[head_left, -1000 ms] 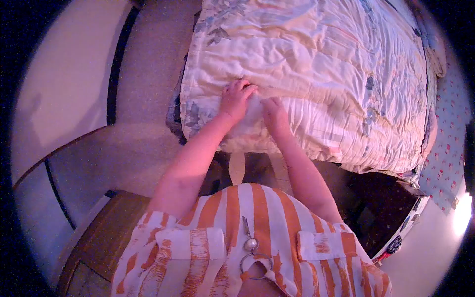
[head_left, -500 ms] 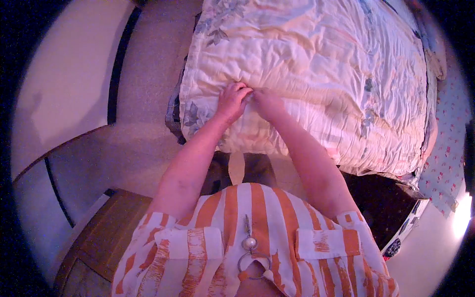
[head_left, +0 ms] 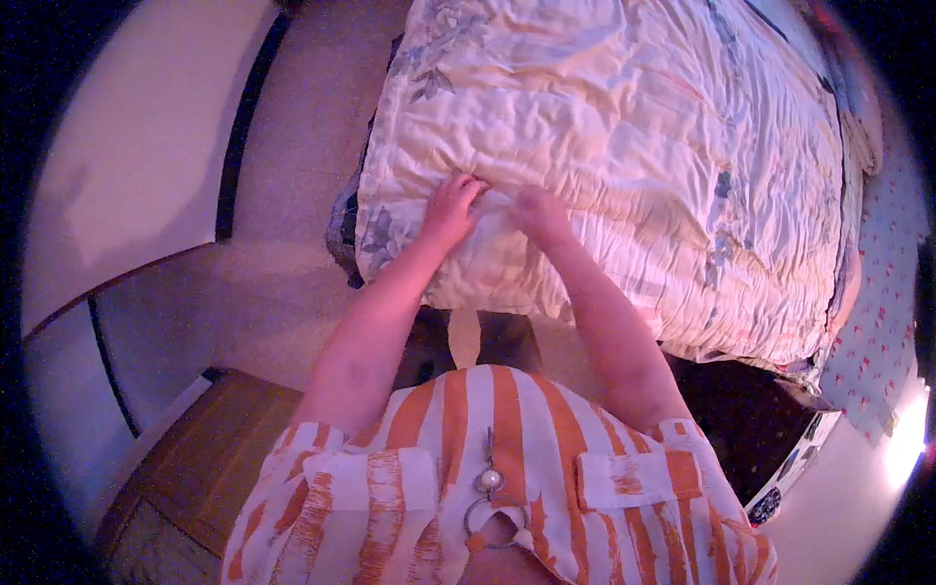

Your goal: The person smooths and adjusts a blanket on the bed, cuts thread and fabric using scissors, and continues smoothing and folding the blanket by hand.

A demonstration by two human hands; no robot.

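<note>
A wrinkled white quilt (head_left: pixel 624 136) with grey-blue leaf patterns lies over a bed. On its near left part, my left hand (head_left: pixel 455 208) has its fingers bent together, pinching the quilt's fabric. My right hand (head_left: pixel 539 214) is a short way to the right, its fingers closed at the same stretch of cloth. A fold of fabric runs between the two hands. The fingertips of my right hand are blurred.
A brown wooden piece of furniture (head_left: pixel 200 458) stands at the lower left. Under the bed's near right corner is a dark box-like item (head_left: pixel 746 419). Floral-patterned cloth (head_left: pixel 873 322) lies at the far right, near a bright light.
My right hand came left to meet my left hand, then moved back right, leaving a gap between them. My left hand stays on the quilt, slightly nearer to me.
</note>
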